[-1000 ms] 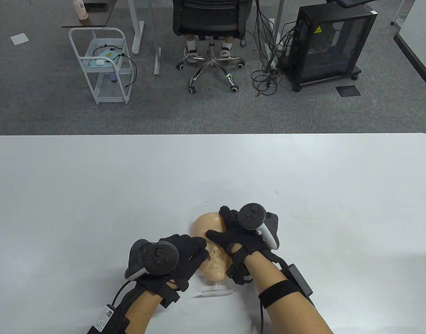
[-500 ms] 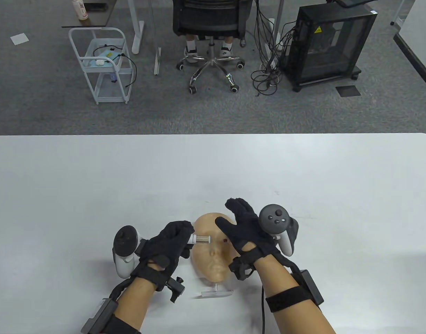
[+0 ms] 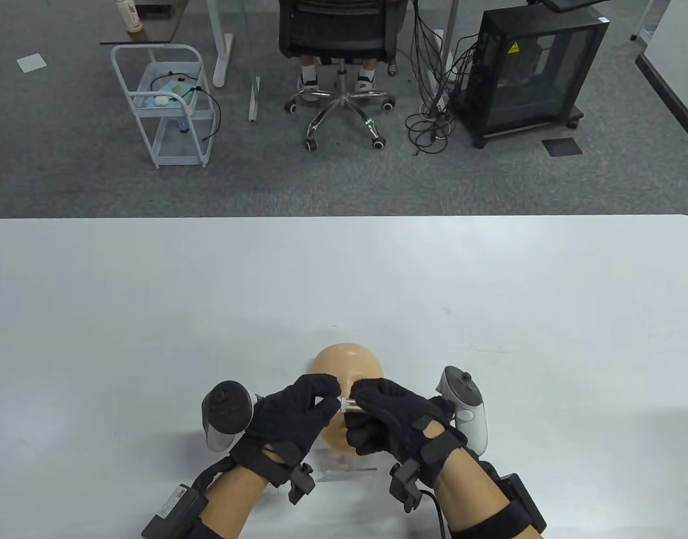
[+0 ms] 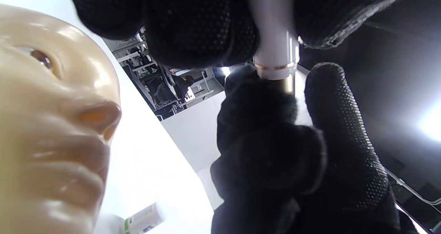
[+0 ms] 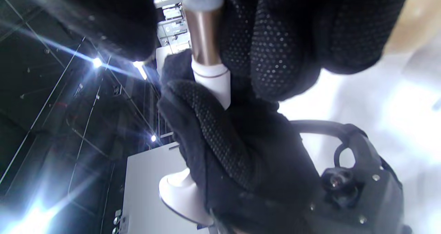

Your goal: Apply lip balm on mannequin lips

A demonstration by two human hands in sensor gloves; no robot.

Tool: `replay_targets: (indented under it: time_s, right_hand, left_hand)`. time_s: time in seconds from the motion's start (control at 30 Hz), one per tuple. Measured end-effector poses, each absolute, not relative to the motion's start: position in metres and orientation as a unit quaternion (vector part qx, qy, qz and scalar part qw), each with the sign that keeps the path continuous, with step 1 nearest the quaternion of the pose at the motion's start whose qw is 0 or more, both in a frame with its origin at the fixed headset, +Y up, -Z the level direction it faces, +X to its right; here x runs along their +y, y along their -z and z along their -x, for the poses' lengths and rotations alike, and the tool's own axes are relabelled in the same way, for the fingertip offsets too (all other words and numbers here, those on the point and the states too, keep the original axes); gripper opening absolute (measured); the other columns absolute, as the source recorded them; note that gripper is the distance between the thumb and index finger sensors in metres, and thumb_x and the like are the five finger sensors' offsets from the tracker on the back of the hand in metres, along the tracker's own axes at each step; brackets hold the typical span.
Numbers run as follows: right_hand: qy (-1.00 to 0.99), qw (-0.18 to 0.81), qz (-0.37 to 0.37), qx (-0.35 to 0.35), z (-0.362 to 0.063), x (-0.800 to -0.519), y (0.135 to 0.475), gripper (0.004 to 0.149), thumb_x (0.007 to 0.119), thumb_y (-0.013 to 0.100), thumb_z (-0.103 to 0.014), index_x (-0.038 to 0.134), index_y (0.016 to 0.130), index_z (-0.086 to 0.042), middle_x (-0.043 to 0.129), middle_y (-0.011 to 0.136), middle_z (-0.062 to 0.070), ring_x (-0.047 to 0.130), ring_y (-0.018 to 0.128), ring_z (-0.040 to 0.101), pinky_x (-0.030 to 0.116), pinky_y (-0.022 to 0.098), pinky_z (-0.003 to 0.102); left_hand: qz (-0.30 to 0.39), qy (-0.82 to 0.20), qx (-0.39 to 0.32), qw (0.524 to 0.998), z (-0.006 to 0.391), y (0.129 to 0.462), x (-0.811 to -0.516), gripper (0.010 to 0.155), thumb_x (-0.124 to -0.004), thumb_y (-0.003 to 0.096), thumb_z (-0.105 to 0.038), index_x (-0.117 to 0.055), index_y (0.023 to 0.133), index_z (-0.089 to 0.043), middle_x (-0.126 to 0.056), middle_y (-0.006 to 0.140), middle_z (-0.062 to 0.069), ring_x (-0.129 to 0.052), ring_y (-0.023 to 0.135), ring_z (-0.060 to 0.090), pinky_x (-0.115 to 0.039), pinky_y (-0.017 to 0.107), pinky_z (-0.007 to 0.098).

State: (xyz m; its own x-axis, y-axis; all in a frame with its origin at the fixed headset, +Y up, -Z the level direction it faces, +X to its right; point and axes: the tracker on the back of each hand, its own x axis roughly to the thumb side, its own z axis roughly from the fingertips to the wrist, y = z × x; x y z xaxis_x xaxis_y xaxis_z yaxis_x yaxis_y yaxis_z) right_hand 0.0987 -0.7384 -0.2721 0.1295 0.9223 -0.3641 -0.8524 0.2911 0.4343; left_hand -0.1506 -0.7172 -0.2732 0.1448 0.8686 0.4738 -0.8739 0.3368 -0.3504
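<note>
A white counter [image 3: 153, 314] with rounded corners is standing on grey carpet [image 3: 68, 168], a black office chair [image 3: 338, 33] beyond. Both hands, left hand [image 3: 290, 418] and right hand [image 3: 397, 424], are gripping the white-and-metallic lip balm tube [image 3: 346, 405] together above the beige mannequin head [image 3: 346, 365].

Mannequin head [image 3: 348, 368] lower face hidden behind both hands; lip balm [image 3: 346, 405] mostly covered.

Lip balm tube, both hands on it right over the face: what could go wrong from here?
The lip balm tube is gripped by the left hand and right hand directly above the mannequin head. If the two parts separate with a jerk, a hand could knock the head, which sits on a thin clear stand and might tip. A loosened piece could also slip from the gloved fingers onto the table.
</note>
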Motion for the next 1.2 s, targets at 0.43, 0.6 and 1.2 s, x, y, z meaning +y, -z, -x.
replay_targets:
  time_s: [0.43, 0.6, 1.2]
  right_hand:
    - [-0.832, 0.284, -0.412, -0.242, -0.083, -0.667, 0.230, 0.051, 0.098, 0.046, -0.035, 0.070, 0.089, -0.031, 0.085, 0.090, -0.001, 0.093, 0.077, 0.029, 0.079, 0.063, 0.050]
    - [-0.829, 0.317, -0.403, -0.223, -0.091, -0.666, 0.233, 0.058, 0.095, 0.046, -0.039, 0.065, 0.095, -0.033, 0.071, 0.103, 0.003, 0.081, 0.090, 0.033, 0.070, 0.066, 0.058]
    - [-0.975, 0.162, -0.022, 0.152, -0.165, -0.741, 0.315, 0.063, 0.096, 0.047, -0.049, 0.075, 0.099, -0.021, 0.093, 0.078, 0.009, 0.097, 0.057, 0.032, 0.081, 0.050, 0.053]
  left_hand:
    - [0.178, -0.771, -0.137, 0.596, 0.148, 0.271, -0.744, 0.050, -0.091, 0.0557, -0.051, -0.078, 0.086, -0.013, -0.103, 0.060, 0.011, -0.102, 0.024, 0.019, -0.087, 0.038, 0.052]
    - [0.155, -0.762, -0.133, 0.614, 0.154, 0.273, -0.745, 0.050, -0.090, 0.0563, -0.051, -0.077, 0.088, -0.014, -0.101, 0.063, 0.011, -0.102, 0.027, 0.020, -0.085, 0.041, 0.053]
    - [0.091, -0.731, -0.108, 0.668, 0.175, 0.284, -0.748, 0.051, -0.088, 0.0574, -0.050, -0.073, 0.091, -0.015, -0.097, 0.070, 0.012, -0.100, 0.035, 0.024, -0.081, 0.045, 0.055]
